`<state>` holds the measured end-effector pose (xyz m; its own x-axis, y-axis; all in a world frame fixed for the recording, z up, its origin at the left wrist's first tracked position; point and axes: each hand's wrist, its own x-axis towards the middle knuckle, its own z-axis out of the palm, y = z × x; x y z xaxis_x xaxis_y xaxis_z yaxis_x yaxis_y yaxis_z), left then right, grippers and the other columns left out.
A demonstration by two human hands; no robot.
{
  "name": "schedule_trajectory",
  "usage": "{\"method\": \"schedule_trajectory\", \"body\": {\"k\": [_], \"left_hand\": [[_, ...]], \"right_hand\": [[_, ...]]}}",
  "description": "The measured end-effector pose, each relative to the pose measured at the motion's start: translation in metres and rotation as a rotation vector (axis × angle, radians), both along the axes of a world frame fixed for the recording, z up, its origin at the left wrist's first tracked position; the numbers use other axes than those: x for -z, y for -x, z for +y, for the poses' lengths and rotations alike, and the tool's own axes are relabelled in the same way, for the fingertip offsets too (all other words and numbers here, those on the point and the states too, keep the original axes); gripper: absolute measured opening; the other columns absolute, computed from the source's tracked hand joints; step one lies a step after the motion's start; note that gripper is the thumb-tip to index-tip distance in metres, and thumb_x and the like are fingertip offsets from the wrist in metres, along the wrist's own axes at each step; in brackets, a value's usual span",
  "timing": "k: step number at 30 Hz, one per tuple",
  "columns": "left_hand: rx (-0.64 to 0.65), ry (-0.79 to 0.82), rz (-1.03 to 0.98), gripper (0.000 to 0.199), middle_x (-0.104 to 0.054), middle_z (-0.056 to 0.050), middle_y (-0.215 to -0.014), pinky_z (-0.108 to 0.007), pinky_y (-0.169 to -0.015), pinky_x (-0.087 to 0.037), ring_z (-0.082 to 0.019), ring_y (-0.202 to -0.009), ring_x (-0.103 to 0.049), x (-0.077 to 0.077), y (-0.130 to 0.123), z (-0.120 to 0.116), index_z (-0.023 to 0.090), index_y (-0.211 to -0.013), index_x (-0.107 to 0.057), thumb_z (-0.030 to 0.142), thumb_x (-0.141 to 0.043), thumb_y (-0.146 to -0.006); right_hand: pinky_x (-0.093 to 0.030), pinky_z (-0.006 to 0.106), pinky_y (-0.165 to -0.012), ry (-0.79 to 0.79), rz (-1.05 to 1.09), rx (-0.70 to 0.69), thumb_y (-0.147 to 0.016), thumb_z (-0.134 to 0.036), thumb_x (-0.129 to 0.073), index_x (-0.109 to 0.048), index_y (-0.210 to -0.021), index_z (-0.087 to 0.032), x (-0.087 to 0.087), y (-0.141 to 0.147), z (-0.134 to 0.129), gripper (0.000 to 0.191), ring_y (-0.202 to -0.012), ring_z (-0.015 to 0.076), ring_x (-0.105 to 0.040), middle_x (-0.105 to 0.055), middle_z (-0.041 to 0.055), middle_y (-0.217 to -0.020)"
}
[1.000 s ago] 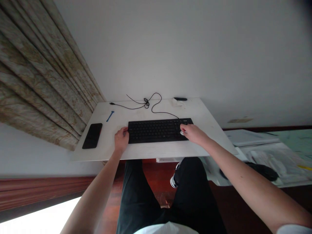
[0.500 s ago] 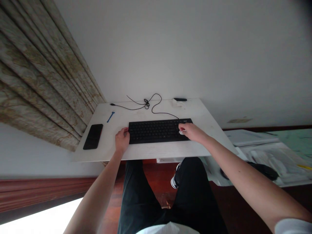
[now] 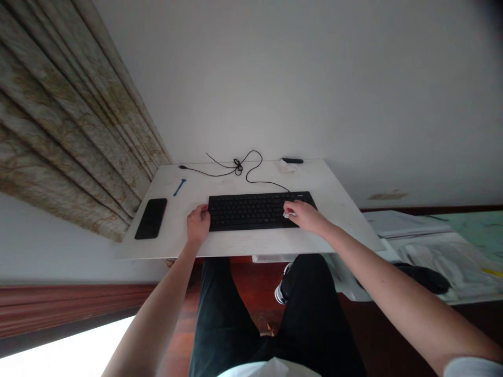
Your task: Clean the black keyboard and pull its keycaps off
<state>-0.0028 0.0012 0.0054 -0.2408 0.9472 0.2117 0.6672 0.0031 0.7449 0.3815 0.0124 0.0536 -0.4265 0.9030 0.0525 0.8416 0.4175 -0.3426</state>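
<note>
A black keyboard (image 3: 251, 212) lies flat on the white table (image 3: 251, 242). My left hand (image 3: 198, 224) grips the keyboard's left edge, the thumb at its side. Over the keyboard's right part, my right hand (image 3: 302, 214) is closed on a small white wad (image 3: 290, 214), perhaps tissue or cloth, and covers some keys there. From the keyboard's back edge a black cable (image 3: 255, 181) winds to a tied bundle (image 3: 238, 167) and ends in a plug (image 3: 183, 167) at the back left.
A dark phone (image 3: 151, 219) and a small blue tool (image 3: 179, 187) lie at the left. Near the wall are a black object (image 3: 293, 161) and a crumpled white piece (image 3: 286, 167). A curtain (image 3: 78, 110) hangs at the left; plastic-covered items (image 3: 428, 256) stand at the right.
My right hand has moved slightly left over the keys with the white wad. My left hand stays at the keyboard's left edge.
</note>
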Motion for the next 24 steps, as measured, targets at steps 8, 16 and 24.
{"method": "schedule_trajectory", "body": {"k": [8,16,24], "left_hand": [[-0.002,-0.003,-0.022,0.033,-0.076,-0.009,-0.111,-0.042,-0.105,-0.052,-0.024,-0.108,-0.07,0.001,0.0,0.0,0.02,-0.113,-0.069,0.02,-0.051,-0.086],[-0.011,-0.006,-0.013,0.033,-0.076,-0.009,-0.111,-0.043,-0.106,-0.051,-0.023,-0.109,-0.07,0.001,0.0,0.0,0.02,-0.113,-0.07,0.02,-0.052,-0.086],[-0.006,-0.005,0.007,0.034,-0.076,-0.008,-0.111,-0.041,-0.105,-0.051,-0.023,-0.107,-0.07,0.002,0.0,0.002,0.02,-0.113,-0.07,0.018,-0.048,-0.087]], "right_hand": [[-0.035,0.027,-0.068,-0.011,-0.091,0.033,-0.084,-0.006,-0.058,-0.056,-0.085,-0.021,-0.008,0.009,0.006,0.016,-0.072,0.0168,-0.056,-0.06,0.0027,-0.079],[-0.038,0.027,-0.067,-0.018,0.031,0.136,-0.085,-0.008,-0.056,-0.058,-0.082,-0.022,-0.003,0.013,0.002,0.014,-0.071,0.0172,-0.058,-0.063,0.0013,-0.074],[-0.049,0.031,-0.086,-0.065,0.437,0.254,-0.087,-0.01,-0.053,-0.073,-0.099,-0.016,-0.002,0.041,0.022,0.024,-0.091,0.0206,-0.068,-0.075,0.0082,-0.099]]}}
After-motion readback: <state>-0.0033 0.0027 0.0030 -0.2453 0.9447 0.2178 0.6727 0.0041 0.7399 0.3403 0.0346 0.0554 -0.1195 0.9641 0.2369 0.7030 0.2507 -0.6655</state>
